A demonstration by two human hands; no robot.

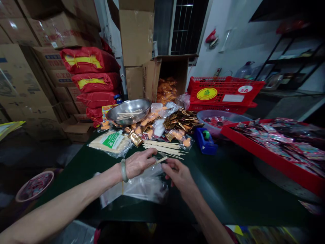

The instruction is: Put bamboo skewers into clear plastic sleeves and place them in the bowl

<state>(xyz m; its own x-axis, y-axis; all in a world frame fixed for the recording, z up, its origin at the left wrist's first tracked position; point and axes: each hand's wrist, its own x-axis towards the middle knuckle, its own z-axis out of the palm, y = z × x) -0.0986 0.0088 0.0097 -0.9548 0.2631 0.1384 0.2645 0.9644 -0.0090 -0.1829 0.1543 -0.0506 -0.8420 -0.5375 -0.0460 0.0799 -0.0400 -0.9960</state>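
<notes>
My left hand (139,163), with a jade-coloured bangle on the wrist, is closed on a short bundle of wooden sticks (161,159) above the table. At the bundle's other end, the fingertips of my right hand (177,171) pinch together. I cannot make out exactly what lies between them. Under both hands are clear plastic bags (137,189), partly hidden by the left hand. Loose wooden sticks (164,148) lie just beyond my fingers. A packet of sticks (111,142) with a green label rests to their left, and a blue tape dispenser (206,140) to their right.
Behind the sticks are a steel bowl (129,112) holding sticks, gold sachets (181,120) and small orange pieces in wrappers. A red tray (254,149) of packets and a red basket (223,91) stand right. Red sacks (88,61) and cartons (22,91) are stacked left.
</notes>
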